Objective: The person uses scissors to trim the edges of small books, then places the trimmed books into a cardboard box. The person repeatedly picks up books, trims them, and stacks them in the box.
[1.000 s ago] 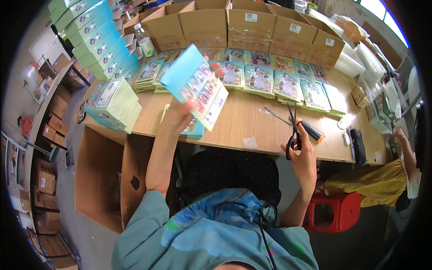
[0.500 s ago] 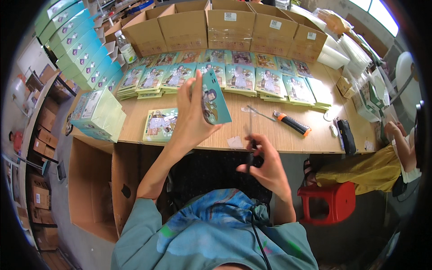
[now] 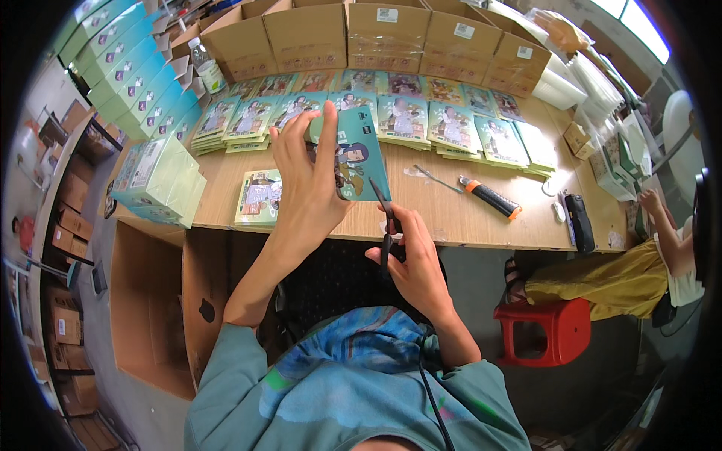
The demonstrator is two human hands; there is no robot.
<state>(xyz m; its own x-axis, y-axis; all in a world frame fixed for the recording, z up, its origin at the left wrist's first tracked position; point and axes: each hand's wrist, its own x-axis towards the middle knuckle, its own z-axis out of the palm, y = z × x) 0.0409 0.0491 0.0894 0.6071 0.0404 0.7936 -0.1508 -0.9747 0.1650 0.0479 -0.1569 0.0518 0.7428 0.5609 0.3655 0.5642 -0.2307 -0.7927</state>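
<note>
My left hand (image 3: pixel 307 180) grips a flat teal box (image 3: pixel 365 158) with a cartoon figure printed on its face, holding it tilted above the table. My right hand (image 3: pixel 417 263) is closed around the black handles of a pair of scissors (image 3: pixel 388 239). The blades point up and reach the lower right edge of the teal box; whether they touch it I cannot tell. A small stack of illustrated packets (image 3: pixel 257 199) lies on the table just left of my left forearm.
Rows of similar packets (image 3: pixel 455 128) line the table (image 3: pixel 368 218) before open cardboard boxes (image 3: pixel 387 37). A black-and-orange utility knife (image 3: pixel 490 198) and a black pouch (image 3: pixel 578 223) lie to the right. An open carton (image 3: pixel 150 301) stands below left; a red stool (image 3: pixel 543 331) and a seated person are at right.
My right hand has moved left and up, bringing the scissors to the edge of the teal box. My left hand still holds the box, now turned more face-on.
</note>
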